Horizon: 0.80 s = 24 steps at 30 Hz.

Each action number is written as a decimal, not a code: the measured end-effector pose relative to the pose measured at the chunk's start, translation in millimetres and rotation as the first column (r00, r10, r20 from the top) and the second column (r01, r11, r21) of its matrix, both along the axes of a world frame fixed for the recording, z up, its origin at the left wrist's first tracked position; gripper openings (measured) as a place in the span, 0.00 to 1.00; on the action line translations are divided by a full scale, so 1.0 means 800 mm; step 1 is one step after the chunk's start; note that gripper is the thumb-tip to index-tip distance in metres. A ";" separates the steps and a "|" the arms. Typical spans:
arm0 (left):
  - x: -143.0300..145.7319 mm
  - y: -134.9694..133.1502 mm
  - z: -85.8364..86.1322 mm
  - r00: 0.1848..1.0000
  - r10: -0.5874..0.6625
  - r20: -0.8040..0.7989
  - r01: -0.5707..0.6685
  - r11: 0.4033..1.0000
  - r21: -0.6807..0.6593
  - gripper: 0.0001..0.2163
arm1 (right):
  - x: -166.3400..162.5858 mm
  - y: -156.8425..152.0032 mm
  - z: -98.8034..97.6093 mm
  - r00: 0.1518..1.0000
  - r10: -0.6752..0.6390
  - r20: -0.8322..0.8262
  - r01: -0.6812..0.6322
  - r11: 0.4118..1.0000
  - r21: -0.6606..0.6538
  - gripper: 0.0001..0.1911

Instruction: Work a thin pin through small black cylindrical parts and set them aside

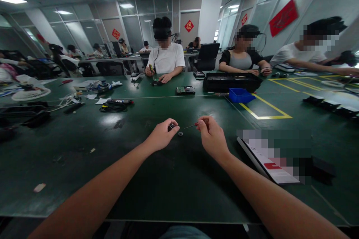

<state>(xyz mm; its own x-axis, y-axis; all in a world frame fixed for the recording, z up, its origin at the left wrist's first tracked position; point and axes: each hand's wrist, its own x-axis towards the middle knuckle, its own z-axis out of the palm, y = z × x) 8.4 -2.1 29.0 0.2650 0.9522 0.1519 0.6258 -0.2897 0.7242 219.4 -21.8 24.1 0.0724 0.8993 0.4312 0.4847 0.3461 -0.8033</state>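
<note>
My right hand (pixel 211 134) is closed around a small screwdriver (pixel 191 126). Its thin shaft points left, and red shows at the handle by my fingertips. My left hand (pixel 164 134) curls over a small dark object (pixel 170 127), mostly hidden by the fingers, so its kind does not show. Between the two hands a small round metal part (pixel 180 133) lies on the green tabletop (pixel 174 179), just below the screwdriver's tip and apart from it.
A box with a white printed top (pixel 269 160) lies right of my right forearm. Farther off are a blue bin (pixel 241 95), a long black tray (pixel 231 82), a circuit-board device (pixel 185 90) and a coiled black cable (pixel 113 106). Several people sit across the table.
</note>
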 end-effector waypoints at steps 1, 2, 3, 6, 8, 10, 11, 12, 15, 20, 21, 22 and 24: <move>0.002 0.003 0.002 0.999 -0.025 -0.047 0.025 1.000 0.005 0.12 | 0.000 0.000 0.000 1.000 0.000 -0.001 0.000 1.000 -0.001 0.10; 0.003 0.006 0.003 0.994 -0.048 -0.095 0.049 0.999 0.007 0.11 | 0.000 0.000 0.000 1.000 -0.001 -0.004 0.001 1.000 0.000 0.10; 0.005 0.010 0.002 0.987 -0.067 -0.146 0.070 0.998 0.011 0.11 | 0.000 0.000 0.000 1.000 -0.002 -0.008 0.002 1.000 0.001 0.10; 0.012 0.023 -0.005 0.939 -0.107 -0.326 0.125 0.992 0.033 0.14 | 0.001 0.001 -0.002 1.000 -0.004 -0.008 0.004 1.000 -0.004 0.10; 0.017 0.029 -0.012 0.890 -0.122 -0.440 0.158 0.986 0.045 0.17 | 0.002 0.002 -0.003 1.000 -0.003 -0.005 0.003 1.000 -0.013 0.11; 0.022 0.033 -0.017 0.839 -0.138 -0.527 0.194 0.980 0.053 0.15 | 0.002 0.003 -0.004 1.000 -0.006 -0.005 0.006 1.000 -0.022 0.11; 0.023 0.033 -0.019 0.821 -0.142 -0.553 0.209 0.976 0.058 0.13 | 0.003 0.003 -0.004 1.000 -0.008 -0.003 0.008 1.000 -0.022 0.11; 0.024 0.034 -0.019 0.811 -0.147 -0.566 0.220 0.973 0.062 0.11 | 0.003 0.003 -0.004 1.000 -0.011 0.000 0.011 1.000 -0.020 0.11; 0.020 0.034 -0.017 0.837 -0.161 -0.523 0.224 0.973 0.060 0.09 | 0.003 0.003 -0.003 1.000 -0.013 0.007 0.013 1.000 -0.018 0.12; -0.007 0.035 -0.011 0.957 -0.134 -0.259 0.132 0.991 -0.025 0.12 | 0.002 0.004 -0.004 1.000 -0.014 -0.020 0.014 1.000 -0.004 0.12; -0.014 0.036 -0.011 0.976 -0.118 -0.184 0.112 0.993 -0.039 0.12 | 0.002 0.004 -0.005 1.000 -0.010 -0.022 0.010 1.000 -0.006 0.12; -0.022 0.035 -0.009 0.991 -0.094 -0.099 0.088 0.994 -0.062 0.12 | 0.002 0.004 -0.005 1.000 -0.004 -0.022 0.004 1.000 -0.012 0.12; -0.041 0.033 -0.006 0.994 -0.015 0.108 0.031 0.988 -0.148 0.12 | 0.003 0.004 -0.006 1.000 0.005 -0.023 -0.005 1.000 -0.020 0.12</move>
<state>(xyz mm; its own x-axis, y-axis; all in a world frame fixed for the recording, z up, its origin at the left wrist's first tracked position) -24.1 24.4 24.4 0.2775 0.9600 0.0367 0.5376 -0.1869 0.8223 221.9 -18.3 19.4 0.0774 0.9083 0.4110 0.4642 0.3320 -0.8212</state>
